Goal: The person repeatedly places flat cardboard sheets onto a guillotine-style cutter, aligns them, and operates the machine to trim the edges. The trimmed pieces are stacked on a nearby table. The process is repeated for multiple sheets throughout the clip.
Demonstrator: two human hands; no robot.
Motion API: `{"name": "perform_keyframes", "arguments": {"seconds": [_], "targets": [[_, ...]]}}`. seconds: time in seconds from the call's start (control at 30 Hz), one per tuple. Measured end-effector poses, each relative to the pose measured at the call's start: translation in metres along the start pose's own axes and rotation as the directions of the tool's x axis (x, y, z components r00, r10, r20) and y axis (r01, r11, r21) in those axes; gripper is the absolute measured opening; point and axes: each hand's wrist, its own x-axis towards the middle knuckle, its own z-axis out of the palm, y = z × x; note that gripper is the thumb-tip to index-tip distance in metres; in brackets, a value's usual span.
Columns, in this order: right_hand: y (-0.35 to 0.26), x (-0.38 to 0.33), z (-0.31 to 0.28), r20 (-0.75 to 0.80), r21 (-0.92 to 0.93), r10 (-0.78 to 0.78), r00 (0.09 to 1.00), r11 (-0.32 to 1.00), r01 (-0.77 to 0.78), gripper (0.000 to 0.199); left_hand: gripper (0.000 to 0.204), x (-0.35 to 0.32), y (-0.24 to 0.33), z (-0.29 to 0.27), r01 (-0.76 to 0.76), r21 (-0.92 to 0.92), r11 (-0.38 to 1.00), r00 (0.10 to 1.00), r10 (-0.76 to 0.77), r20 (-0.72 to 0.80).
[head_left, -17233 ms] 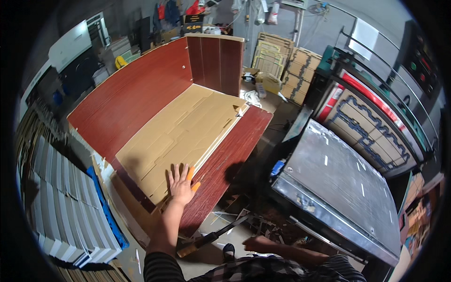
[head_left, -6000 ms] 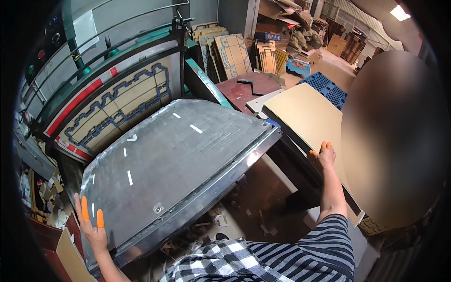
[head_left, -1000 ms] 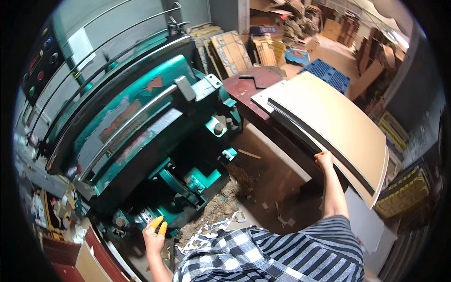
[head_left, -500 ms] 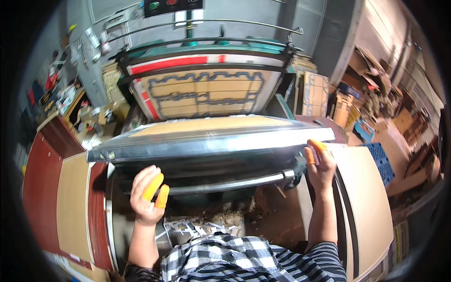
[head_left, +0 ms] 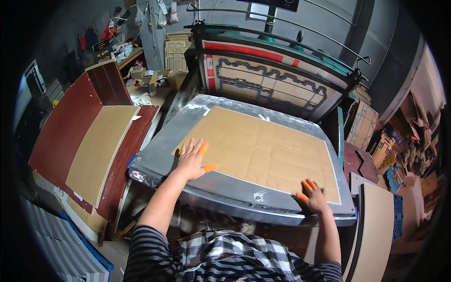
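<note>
A brown cardboard sheet point(head_left: 263, 148) lies flat on the grey metal bed point(head_left: 155, 136) of a die-cutting press. Spread over its near left corner is my left hand point(head_left: 191, 162), palm down, with orange finger cots on the thumb and one finger. My right hand point(head_left: 314, 197) rests at the sheet's near right edge, its fingers stretched out; orange cots cover some of them. Neither hand grips anything. Behind the bed stands the press's raised plate point(head_left: 268, 84), bearing a die board with dark foam-lined blades and a red strip along its frame.
On the left, a board-coloured sheet stack point(head_left: 103, 150) lies on a dark red table point(head_left: 61, 136). Pale flat sheets point(head_left: 373, 230) stand to my right, beside a blue plastic pallet point(head_left: 398, 216). A metal rail point(head_left: 300, 26) runs above the press; scrap cardboard point(head_left: 418, 113) is heaped far right.
The press bed has tipped from near upright down to a flatter angle, showing the cardboard sheet. Both hands have come onto the sheet. The view has swung left.
</note>
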Motion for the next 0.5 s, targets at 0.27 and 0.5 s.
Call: {"name": "perform_keyframes", "arguments": {"seconds": [0.27,0.5], "targets": [[0.011,-0.101,-0.042,-0.359,-0.191,-0.121,0.925,0.980,0.054,0.040,0.073,-0.044,0.009,-0.057,-0.342,0.031,0.939,0.938,0.340,0.067],[-0.006,-0.152,-0.040,-0.483,-0.324,-0.168,0.860,0.946,0.003,0.022,0.033,-0.060,-0.012,-0.048,-0.541,0.006,0.841,0.782,0.506,-0.363]]}}
